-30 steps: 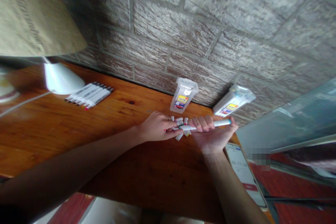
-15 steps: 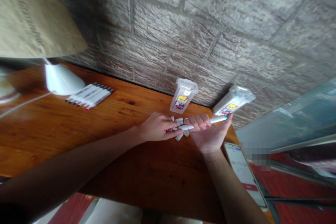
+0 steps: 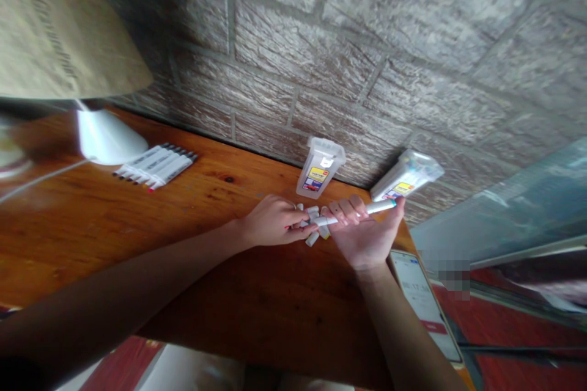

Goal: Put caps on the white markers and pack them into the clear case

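A white marker (image 3: 378, 206) with a teal end lies slanted across my right hand (image 3: 367, 241). The right fingers curl over its middle, palm turned up, and the thumb rests by the teal end. At the marker's other end, my left hand (image 3: 275, 223) pinches with thumb and fingertips; its exact grip is partly hidden. Beneath and between both hands, several loose white markers (image 3: 312, 238) lie in a small heap on the wooden table (image 3: 220, 220), one showing yellow.
Behind the hands, a clear plastic case (image 3: 320, 168) stands by the brick wall (image 3: 275, 61). Another case (image 3: 406, 177) with colourful contents leans at right. A row of markers (image 3: 156, 166) lies near the lamp (image 3: 107, 137). A phone (image 3: 426, 308) rests at the right edge.
Both hands keep nearly the same pose on the marker. The left fingers shift only very slightly, and the heap looks much the same.
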`<state>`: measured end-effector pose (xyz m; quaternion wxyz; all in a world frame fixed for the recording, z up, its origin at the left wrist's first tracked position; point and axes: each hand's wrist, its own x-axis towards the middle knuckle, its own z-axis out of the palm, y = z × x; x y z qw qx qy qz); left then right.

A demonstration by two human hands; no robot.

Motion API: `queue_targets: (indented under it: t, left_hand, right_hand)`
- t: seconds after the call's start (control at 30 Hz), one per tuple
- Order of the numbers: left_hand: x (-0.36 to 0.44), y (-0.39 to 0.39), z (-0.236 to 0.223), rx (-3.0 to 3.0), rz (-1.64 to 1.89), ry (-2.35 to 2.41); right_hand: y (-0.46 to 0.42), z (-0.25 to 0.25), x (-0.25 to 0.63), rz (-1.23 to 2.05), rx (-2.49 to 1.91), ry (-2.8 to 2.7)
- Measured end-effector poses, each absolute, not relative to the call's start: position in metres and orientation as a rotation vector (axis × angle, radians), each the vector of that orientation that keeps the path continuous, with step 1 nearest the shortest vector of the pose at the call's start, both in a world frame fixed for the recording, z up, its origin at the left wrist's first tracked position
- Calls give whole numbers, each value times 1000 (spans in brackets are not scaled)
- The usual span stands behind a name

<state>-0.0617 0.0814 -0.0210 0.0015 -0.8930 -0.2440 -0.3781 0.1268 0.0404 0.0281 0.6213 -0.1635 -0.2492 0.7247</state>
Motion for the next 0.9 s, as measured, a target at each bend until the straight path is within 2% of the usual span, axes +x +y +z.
queue_targets:
  t: [0.9]
  left_hand:
    - [-60, 82, -27, -2698, -1124, -641]
  right_hand:
    - [38, 28, 126, 1585, -423, -757]
